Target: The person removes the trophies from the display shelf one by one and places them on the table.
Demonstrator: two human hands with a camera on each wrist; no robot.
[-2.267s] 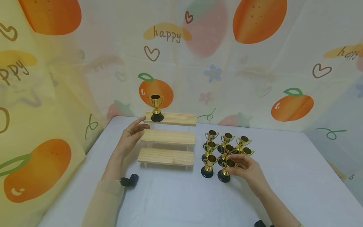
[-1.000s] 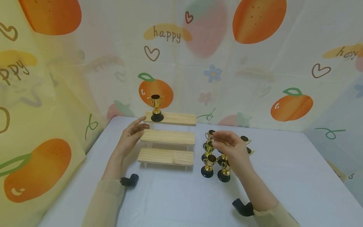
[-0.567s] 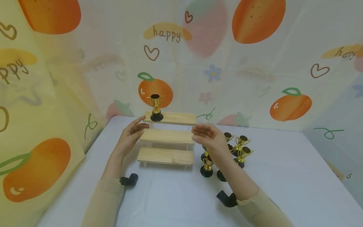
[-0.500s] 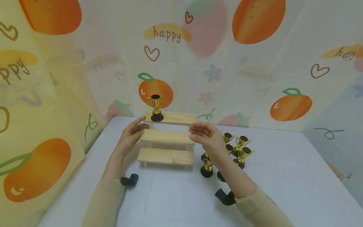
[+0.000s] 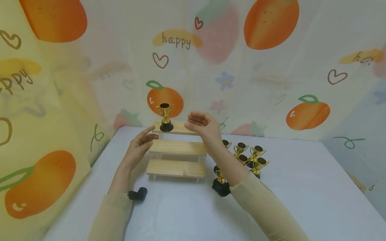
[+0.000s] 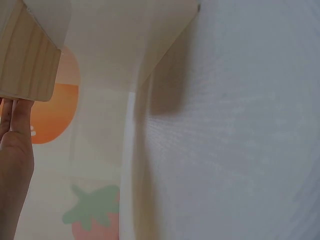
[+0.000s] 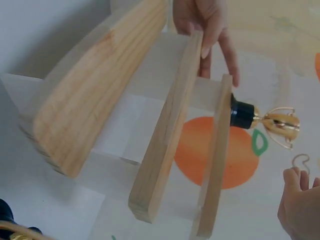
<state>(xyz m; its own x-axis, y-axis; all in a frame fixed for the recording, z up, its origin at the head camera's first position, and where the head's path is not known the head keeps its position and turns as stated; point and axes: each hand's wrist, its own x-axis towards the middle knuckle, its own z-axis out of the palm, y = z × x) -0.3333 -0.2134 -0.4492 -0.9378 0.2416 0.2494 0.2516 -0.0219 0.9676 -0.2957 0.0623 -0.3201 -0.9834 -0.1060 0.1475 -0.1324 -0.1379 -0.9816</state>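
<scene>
A three-tier wooden display stand [image 5: 178, 147] with clear side supports stands in the middle of the table. One small gold trophy cup [image 5: 165, 111] on a black base sits upright at the left of the top board. My left hand [image 5: 137, 150] touches the stand's left end with extended fingers; in the left wrist view its fingertips meet a board's end [image 6: 30, 55]. My right hand [image 5: 206, 129], fingers loosely bent and nothing visible in them, hovers by the top board's right part. The right wrist view shows this hand [image 7: 302, 210] apart from the trophy cup [image 7: 280, 124].
Several more gold trophy cups [image 5: 257, 151] stand grouped on the white-covered table [image 5: 181, 214] to the right of the stand, partly hidden by my right forearm. A printed cloth [image 5: 256, 77] with fruit pictures hangs behind the table and along its left side.
My right hand has left the front trophy cup in the group and passed up and left over the others to the top board. My left hand stays at the stand, and the trophy cups appear unmoved.
</scene>
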